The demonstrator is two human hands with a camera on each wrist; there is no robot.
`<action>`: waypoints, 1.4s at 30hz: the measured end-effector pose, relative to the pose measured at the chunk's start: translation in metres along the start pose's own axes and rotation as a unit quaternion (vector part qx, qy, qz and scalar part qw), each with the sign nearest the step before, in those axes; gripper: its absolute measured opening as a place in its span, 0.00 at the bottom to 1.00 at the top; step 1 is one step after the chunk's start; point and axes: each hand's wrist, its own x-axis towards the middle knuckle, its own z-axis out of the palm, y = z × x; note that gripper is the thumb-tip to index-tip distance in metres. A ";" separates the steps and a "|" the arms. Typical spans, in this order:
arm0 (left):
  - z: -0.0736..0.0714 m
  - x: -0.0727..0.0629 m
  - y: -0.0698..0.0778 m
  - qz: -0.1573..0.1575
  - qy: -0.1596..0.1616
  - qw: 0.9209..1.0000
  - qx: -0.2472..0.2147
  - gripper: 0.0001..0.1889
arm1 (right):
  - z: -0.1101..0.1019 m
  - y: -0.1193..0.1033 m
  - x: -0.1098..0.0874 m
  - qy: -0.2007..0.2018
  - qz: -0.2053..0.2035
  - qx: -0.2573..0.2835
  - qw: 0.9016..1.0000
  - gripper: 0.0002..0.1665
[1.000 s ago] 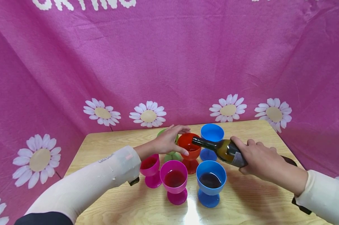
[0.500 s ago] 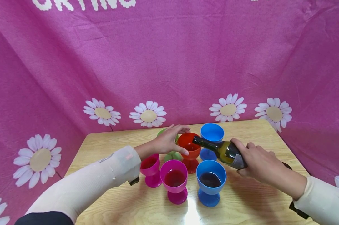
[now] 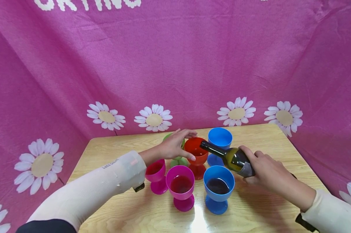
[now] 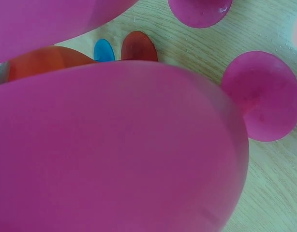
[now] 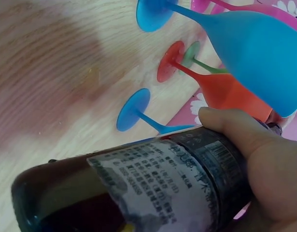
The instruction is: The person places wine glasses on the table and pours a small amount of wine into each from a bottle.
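Observation:
My left hand (image 3: 171, 147) holds the red goblet (image 3: 201, 158) at its bowl, thumb at the near side and fingers behind the rim. The left wrist view has pink goblets filling its front and hides this hand. My right hand (image 3: 264, 168) grips a dark green wine bottle (image 3: 235, 160) round its body, tilted, its mouth over the red goblet's rim. Some dark red liquid shows inside that goblet. In the right wrist view a printed paper label (image 5: 158, 183) covers part of the bottle. Its base is mostly hidden behind my hand in the head view.
Nearest the front stand a pink goblet (image 3: 182, 196) and a blue goblet (image 3: 219, 195), both with dark liquid. Another pink goblet (image 3: 156, 176) and a green goblet (image 3: 179, 161) are on the left. Behind the bottle neck is a second blue goblet (image 3: 220, 137). A pink daisy cloth (image 3: 175, 81) hangs behind the wooden table (image 3: 120, 210).
My right hand has swung slightly left and toward me, turning the bottle's base end with it. The bottle's mouth stays over the red goblet. My left hand keeps its place.

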 end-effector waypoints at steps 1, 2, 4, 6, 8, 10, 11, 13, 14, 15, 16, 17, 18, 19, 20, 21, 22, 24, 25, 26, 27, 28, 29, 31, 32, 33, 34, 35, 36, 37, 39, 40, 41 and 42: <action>0.000 0.000 0.000 0.001 0.000 1.000 0.000 0.45 | 0.001 0.000 0.000 0.005 0.000 0.005 1.000 0.61; 0.000 0.000 0.000 0.003 0.000 1.000 0.001 0.45 | 0.002 0.000 -0.001 0.009 0.000 0.011 1.000 0.61; 0.000 0.001 0.000 0.006 0.000 1.000 0.001 0.45 | 0.004 0.001 -0.002 0.020 -0.001 0.023 1.000 0.60; 0.000 0.001 -0.001 0.007 0.000 1.000 0.002 0.45 | 0.006 0.001 -0.003 0.031 -0.001 0.038 0.999 0.59; 0.000 0.001 0.000 0.007 -0.001 1.000 0.002 0.46 | 0.008 0.002 -0.003 0.043 -0.004 0.050 0.998 0.58; 0.000 0.001 0.000 0.005 -0.001 1.000 0.002 0.46 | 0.010 0.003 -0.004 0.055 -0.005 0.065 0.996 0.59; 0.000 0.001 0.000 0.004 -0.001 1.000 0.001 0.46 | 0.011 0.003 -0.004 0.060 -0.006 0.072 0.996 0.59; 0.000 0.000 0.000 0.003 -0.001 1.000 0.000 0.46 | 0.013 0.004 -0.005 0.072 -0.008 0.088 0.993 0.60; 0.000 0.000 0.000 0.003 -0.001 1.000 0.000 0.46 | 0.014 0.005 -0.005 0.077 -0.008 0.096 0.992 0.60; 0.000 0.000 0.000 0.003 0.000 1.000 -0.001 0.46 | 0.015 0.005 -0.005 0.083 -0.009 0.103 0.991 0.61; 0.000 0.000 0.000 0.003 0.000 1.000 -0.001 0.46 | 0.017 0.006 -0.006 0.091 -0.011 0.110 0.990 0.61; 0.000 0.000 0.000 0.002 0.001 1.000 -0.001 0.45 | 0.018 0.006 -0.006 0.099 -0.014 0.115 0.988 0.62; 0.000 -0.001 -0.001 0.002 0.001 1.000 -0.002 0.45 | 0.020 0.007 -0.006 0.109 -0.016 0.121 0.987 0.62; 0.000 -0.001 -0.001 0.001 0.001 1.000 -0.002 0.45 | 0.021 0.007 -0.006 0.118 -0.016 0.127 0.985 0.62; 0.000 -0.001 -0.001 0.000 0.001 1.000 -0.002 0.45 | 0.023 0.008 -0.006 0.127 -0.016 0.133 0.983 0.62; 0.001 0.000 -0.001 0.000 0.001 1.000 -0.003 0.45 | 0.024 0.008 -0.006 0.137 -0.016 0.139 0.981 0.62; 0.001 0.000 -0.001 -0.001 0.001 1.000 -0.003 0.45 | 0.026 0.009 -0.006 0.147 -0.013 0.147 0.978 0.62; 0.001 0.000 -0.001 -0.003 0.000 1.000 -0.003 0.45 | 0.029 0.010 -0.007 0.165 -0.005 0.160 0.973 0.63; 0.001 0.000 -0.001 -0.003 -0.001 1.000 -0.003 0.45 | 0.030 0.010 -0.007 0.172 0.002 0.168 0.971 0.63; 0.001 0.000 -0.001 -0.003 -0.001 1.000 -0.003 0.45 | 0.032 0.011 -0.007 0.180 0.010 0.174 0.968 0.63; 0.001 0.000 -0.001 -0.004 -0.001 1.000 -0.003 0.45 | 0.034 0.012 -0.008 0.186 0.017 0.181 0.966 0.63; 0.001 0.000 -0.001 -0.004 -0.001 1.000 -0.004 0.46 | 0.035 0.012 -0.008 0.191 0.025 0.189 0.963 0.63; 0.001 0.000 0.000 -0.005 -0.001 1.000 -0.004 0.46 | 0.036 0.013 -0.009 0.194 0.032 0.196 0.961 0.63; 0.000 0.000 0.000 -0.007 -0.001 1.000 -0.004 0.46 | 0.039 0.015 -0.009 0.198 0.048 0.210 0.956 0.63; 0.000 0.000 0.001 -0.007 -0.001 1.000 -0.005 0.46 | 0.041 0.016 -0.009 0.197 0.054 0.219 0.954 0.64; 0.000 -0.001 0.001 -0.007 -0.001 1.000 -0.004 0.46 | 0.042 0.017 -0.009 0.196 0.060 0.228 0.952 0.64; 0.000 -0.001 0.001 -0.008 -0.001 1.000 -0.003 0.46 | 0.043 0.018 -0.009 0.194 0.067 0.237 0.950 0.64; 0.000 0.000 0.001 -0.007 -0.001 1.000 -0.002 0.45 | 0.045 0.018 -0.008 0.190 0.074 0.247 0.947 0.65; 0.000 0.000 0.001 -0.006 -0.001 1.000 -0.002 0.45 | 0.046 0.019 -0.008 0.186 0.080 0.256 0.945 0.65; 0.000 0.000 0.001 -0.005 -0.001 1.000 -0.002 0.45 | 0.047 0.020 -0.008 0.182 0.086 0.264 0.943 0.65; 0.000 0.000 0.000 -0.002 -0.001 1.000 0.001 0.45 | 0.049 0.021 -0.008 0.176 0.097 0.281 0.939 0.66; 0.000 0.000 0.000 0.000 -0.001 1.000 0.001 0.45 | 0.050 0.021 -0.008 0.174 0.101 0.288 0.936 0.66; 0.001 0.001 0.000 0.002 -0.001 1.000 0.002 0.45 | 0.051 0.022 -0.008 0.171 0.103 0.294 0.935 0.66; 0.001 0.001 0.000 0.003 -0.001 1.000 0.003 0.45 | 0.051 0.023 -0.008 0.172 0.105 0.297 0.933 0.67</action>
